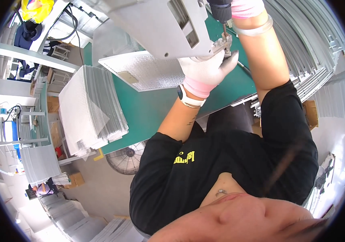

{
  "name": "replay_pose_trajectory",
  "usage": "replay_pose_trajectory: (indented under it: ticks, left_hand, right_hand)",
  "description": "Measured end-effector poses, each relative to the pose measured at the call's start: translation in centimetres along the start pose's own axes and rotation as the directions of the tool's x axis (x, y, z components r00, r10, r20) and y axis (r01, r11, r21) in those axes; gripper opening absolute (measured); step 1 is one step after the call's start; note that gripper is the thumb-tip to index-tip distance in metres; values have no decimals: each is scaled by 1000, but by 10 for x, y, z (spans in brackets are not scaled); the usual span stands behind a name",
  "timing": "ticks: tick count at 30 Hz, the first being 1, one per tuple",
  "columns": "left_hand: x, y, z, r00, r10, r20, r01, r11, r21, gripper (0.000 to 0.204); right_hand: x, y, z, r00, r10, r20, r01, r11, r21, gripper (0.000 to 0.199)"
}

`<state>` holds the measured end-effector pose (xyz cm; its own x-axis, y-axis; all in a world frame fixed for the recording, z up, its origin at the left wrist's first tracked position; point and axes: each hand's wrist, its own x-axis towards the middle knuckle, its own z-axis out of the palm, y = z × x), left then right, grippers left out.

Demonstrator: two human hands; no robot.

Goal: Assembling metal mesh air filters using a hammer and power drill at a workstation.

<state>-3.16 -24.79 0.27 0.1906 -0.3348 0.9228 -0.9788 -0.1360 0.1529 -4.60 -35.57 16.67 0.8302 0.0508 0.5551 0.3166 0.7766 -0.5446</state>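
Note:
My left hand point(206, 70), in a white glove with a pink cuff, reaches under a grey-white machine housing point(156, 30). Its thumb sticks out beside a small metal fitting point(225, 44), while the machine hides the other fingers. Straight above that fitting points the thin bit of a black drill chuck point(221, 11). Of my right hand point(246, 9) only the pink-cuffed glove end shows, just right of the chuck. The picture's upper edge cuts off its fingers. A silvery mesh panel in a white frame point(144, 76) lies on the green tabletop point(140, 111), left of my left hand.
A tall stack of mesh sheets point(89, 109) stands at the table's left end. Long metal strips point(301, 36) fill the right side. Below the table edge is a round floor fan point(127, 158). More stacked panels point(39, 163) stand farther left.

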Motion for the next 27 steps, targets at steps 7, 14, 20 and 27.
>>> replay_pose_trajectory:
  ticks: [7,14,20,27]
  left_hand:
    - [-2,2,-4,999,42,-8,-42,999,-16,17]
    - [-2,3,-6,999,32,-11,-32,999,-44,16]
    - [-1,7,-8,996,62,-58,-61,998,12,20]
    - [4,4,-10,998,61,22,-64,974,216,30]
  right_hand:
    - [0,10,0,978,11,209,-24,998,63,59]
    - [-3,4,7,1000,-6,14,7,1000,-5,58]
    - [3,-11,5,983,-35,179,1,983,185,48]
    - [7,-16,0,987,-65,149,67,998,-10,39]
